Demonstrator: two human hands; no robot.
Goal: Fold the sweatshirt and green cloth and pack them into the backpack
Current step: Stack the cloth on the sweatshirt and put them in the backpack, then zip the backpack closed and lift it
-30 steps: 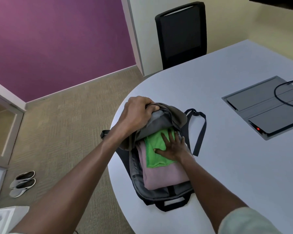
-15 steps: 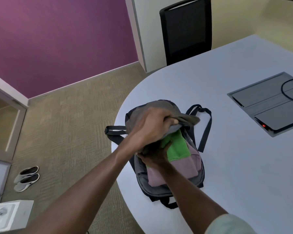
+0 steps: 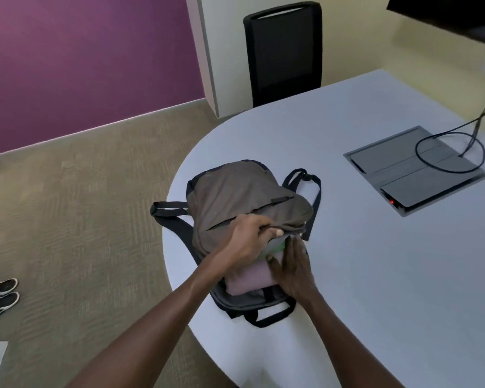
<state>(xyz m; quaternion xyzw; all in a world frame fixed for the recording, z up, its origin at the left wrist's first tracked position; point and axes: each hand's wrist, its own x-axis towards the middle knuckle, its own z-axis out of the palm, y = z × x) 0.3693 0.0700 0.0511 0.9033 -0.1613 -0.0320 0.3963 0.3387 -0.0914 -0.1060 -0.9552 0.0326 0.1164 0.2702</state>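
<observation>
The backpack (image 3: 235, 203) lies at the centre of the frame on the pale surface (image 3: 375, 275), its flap pinched by the left hand (image 3: 247, 239). The right hand (image 3: 291, 264), fingers straight, presses the pink sweatshirt (image 3: 249, 278) inside; the green cloth (image 3: 277, 245) barely shows under the flap.

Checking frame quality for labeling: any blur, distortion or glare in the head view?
Head view: wide-angle bend, table edge and wall lines curve; both hands, left hand and right hand, slightly motion-soft over the backpack; lighting even, soft shadows, no strong glare.
</observation>
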